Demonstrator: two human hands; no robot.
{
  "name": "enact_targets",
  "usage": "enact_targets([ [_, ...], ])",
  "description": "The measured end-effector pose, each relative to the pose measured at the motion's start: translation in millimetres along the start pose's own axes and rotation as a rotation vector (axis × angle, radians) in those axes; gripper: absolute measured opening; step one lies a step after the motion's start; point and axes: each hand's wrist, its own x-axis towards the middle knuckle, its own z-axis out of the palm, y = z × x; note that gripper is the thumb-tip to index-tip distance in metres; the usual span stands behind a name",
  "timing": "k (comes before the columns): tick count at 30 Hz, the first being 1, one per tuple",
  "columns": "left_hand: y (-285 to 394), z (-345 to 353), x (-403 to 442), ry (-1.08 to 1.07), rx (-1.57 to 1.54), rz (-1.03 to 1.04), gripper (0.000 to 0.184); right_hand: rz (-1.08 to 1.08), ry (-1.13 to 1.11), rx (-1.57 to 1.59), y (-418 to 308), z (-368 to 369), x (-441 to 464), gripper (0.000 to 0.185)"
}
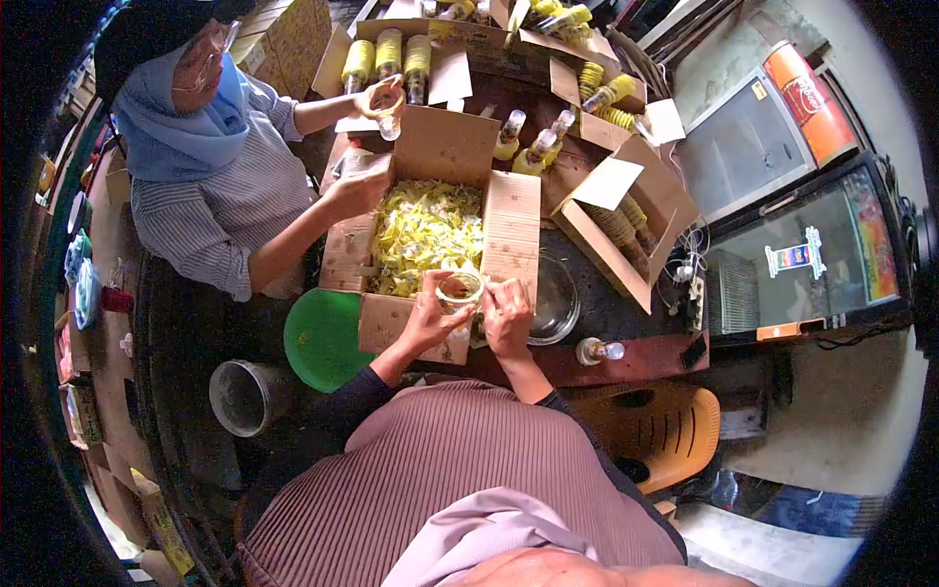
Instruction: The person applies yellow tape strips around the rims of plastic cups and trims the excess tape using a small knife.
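My left hand (430, 315) is closed around a small clear round container (460, 288) with a pale rim, held over the near edge of an open cardboard box (445, 142). The box holds many small yellow and white packets (425, 235). At the container's right side, my right hand (508, 315) has its fingers pressed together; what they pinch, if anything, is too small to make out. Just right of my right hand lies a clear round bowl or lid (556, 301).
A co-worker (220, 166) at the left holds a clear cup (388, 117) beyond the box. A green basin (328, 338), grey bucket (240, 396), orange chair (655, 430), small jar (599, 351) and a carton of stacked containers (626, 230) stand around.
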Motion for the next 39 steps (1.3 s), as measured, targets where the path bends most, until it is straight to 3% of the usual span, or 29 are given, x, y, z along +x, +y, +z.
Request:
enact_targets([
  [3, 9.4, -3.2, 2.7, -0.029, -0.043, -0.009, 0.064, 0.193, -0.03, 0.22, -1.1, -1.8, 2.6, 0.009],
  [7, 0.3, -9.8, 6.4, 0.003, -0.115, -0.032, 0.061, 0.072, 0.006, 0.131, -1.2, -0.5, -2.0, 0.011],
  [9, -6.6, -16.1, 9.7, 0.062, 0.326, 0.268, 0.049, 0.062, -0.003, 0.138, 1.0, 2.7, -3.1, 0.011],
  [13, -12.1, -22.4, 14.3, -0.033, 0.281, 0.297, 0.037, 0.006, 0.001, 0.121, -4.4, 1.6, -1.0, 0.009],
  [15, -3.6, -21.7, 9.6, -0.051, -0.044, 0.02, 0.031, -0.027, 0.003, 0.095, -3.7, 3.9, -2.0, 0.01],
  [21, -2.0, -19.4, 5.3, -0.167, -0.086, 0.02, 0.022, -0.059, -0.011, 0.03, -2.2, 6.7, -1.1, 0.011],
  [25, 18.7, -16.7, 7.5, -0.18, -0.236, -0.105, 0.017, 0.043, -0.011, 0.125, 1.7, 6.4, 2.9, 0.014],
  [26, 22.9, -24.9, 9.5, -0.154, -0.15, -0.125, 0.016, 0.111, 0.012, 0.198, -2.4, 4.4, 0.4, 0.012],
  [27, -3.4, -25.5, 10.8, -0.196, -0.282, -0.255, 0.017, 0.111, 0.012, 0.198, -5.0, 1.3, -0.6, 0.012],
  [29, -1.5, -30.7, 13.7, -0.083, -0.02, 0.093, 0.019, -0.026, 0.055, 0.096, -6.8, -3.5, -1.5, 0.01],
  [32, -9.6, -36.6, 17.1, -0.115, 0.201, 0.278, 0.02, -0.041, 0.042, 0.065, -9.5, -5.1, -0.6, 0.008],
  [36, 0.8, -31.7, 12.2, -0.236, -0.082, 0.079, 0.021, 0.024, -0.023, 0.116, -4.6, 1.3, 5.4, 0.012],
  [39, 2.6, -31.7, 11.2, -0.259, 0.011, 0.077, 0.021, 0.197, -0.065, 0.21, 2.4, 12.0, 2.4, 0.01],
])
